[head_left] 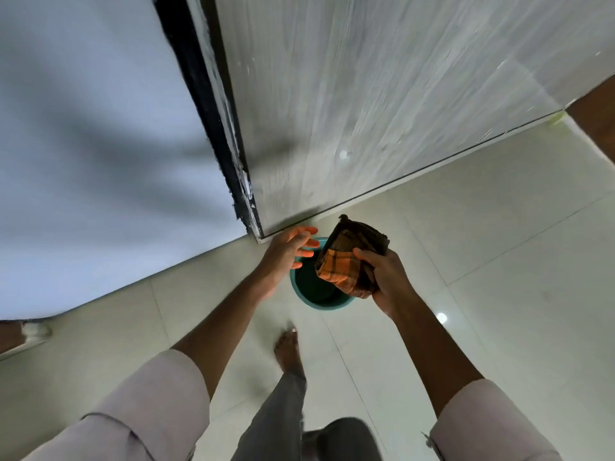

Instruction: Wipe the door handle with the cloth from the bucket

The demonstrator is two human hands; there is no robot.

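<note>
The right hand (386, 277) grips the folded cloth (349, 257) above the teal bucket (319, 302); the left hand (289, 249) is beside it, fingers spread, holding nothing.

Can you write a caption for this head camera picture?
Right hand lifts a folded orange-and-brown checked cloth above a round teal plastic bucket.

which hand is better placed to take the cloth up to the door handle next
Probably the right hand: its fingers already grip the folded orange-and-brown checked cloth above the round teal plastic bucket. The left hand is open and empty. The door handle is out of view.
</note>
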